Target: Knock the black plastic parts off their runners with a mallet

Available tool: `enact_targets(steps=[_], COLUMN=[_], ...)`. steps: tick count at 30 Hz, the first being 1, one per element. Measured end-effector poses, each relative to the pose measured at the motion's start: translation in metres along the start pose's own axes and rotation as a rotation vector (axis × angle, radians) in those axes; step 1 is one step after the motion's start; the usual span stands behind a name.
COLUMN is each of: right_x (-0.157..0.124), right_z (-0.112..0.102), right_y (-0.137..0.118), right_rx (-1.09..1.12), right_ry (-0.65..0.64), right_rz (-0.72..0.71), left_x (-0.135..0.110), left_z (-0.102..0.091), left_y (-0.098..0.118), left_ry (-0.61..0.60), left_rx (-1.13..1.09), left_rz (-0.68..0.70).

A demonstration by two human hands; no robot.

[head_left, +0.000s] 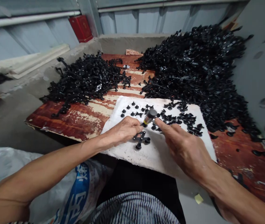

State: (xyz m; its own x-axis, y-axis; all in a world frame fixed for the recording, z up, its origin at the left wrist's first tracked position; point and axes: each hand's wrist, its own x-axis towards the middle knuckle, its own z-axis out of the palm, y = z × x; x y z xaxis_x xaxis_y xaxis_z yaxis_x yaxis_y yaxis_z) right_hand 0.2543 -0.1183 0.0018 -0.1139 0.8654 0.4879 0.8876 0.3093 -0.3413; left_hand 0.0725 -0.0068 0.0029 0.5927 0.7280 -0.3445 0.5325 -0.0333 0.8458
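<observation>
Nearest, a striped top (134, 208) shows above dark-clad legs (137, 183), with a white sack (97, 180) bearing blue print to the left. The right hand (181, 144) has its fingers closed round the handle of a small hammer (150, 115), index finger stretched along it. The hammer's dark-capped head stands tilted just beside the fingertips of the left hand (124, 129), which are pinched on the upper end of a linked black piece (141, 137). That crossed-bar piece lies on a white board (127, 155), near its front edge. Beyond it, small black parts (132, 114) stand scattered, thicker toward the right. The board rests on a worn red-brown tabletop (73, 124). Farther back rise a left heap (85, 79) and a larger right heap (200, 68) of black pieces, then a red box (81, 28) against the ribbed wall (127, 23)
</observation>
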Motion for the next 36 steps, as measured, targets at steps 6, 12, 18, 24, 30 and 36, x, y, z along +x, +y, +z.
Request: enact_targets(steps=[6,12,18,24,30,36], right_x=[0.002,-0.002,0.003,0.015,-0.005,-0.011], right_z=[0.000,0.005,0.001,-0.003,0.002,-0.003], right_y=[0.001,0.005,0.006,-0.001,-0.015,-0.022], right_rx=[0.083,0.033,-0.019,0.498,0.997,0.932], right_ry=[0.180,0.075,-0.084,-0.153,-0.349,-0.084], right_rz=[0.012,0.034,0.067,0.340,0.737,0.860], left_x=[0.000,0.003,0.002,-0.020,-0.048,-0.076], left_z=[0.000,0.002,0.000,0.008,0.009,-0.006], left_y=[-0.001,-0.007,0.004,0.018,0.006,-0.015], left_ry=[0.008,0.003,-0.020,-0.295,-0.134,0.081], left_rx=[-0.017,-0.004,-0.090,-0.016,0.046,0.033], left_rz=[-0.033,-0.016,-0.101,0.069,0.118,0.116])
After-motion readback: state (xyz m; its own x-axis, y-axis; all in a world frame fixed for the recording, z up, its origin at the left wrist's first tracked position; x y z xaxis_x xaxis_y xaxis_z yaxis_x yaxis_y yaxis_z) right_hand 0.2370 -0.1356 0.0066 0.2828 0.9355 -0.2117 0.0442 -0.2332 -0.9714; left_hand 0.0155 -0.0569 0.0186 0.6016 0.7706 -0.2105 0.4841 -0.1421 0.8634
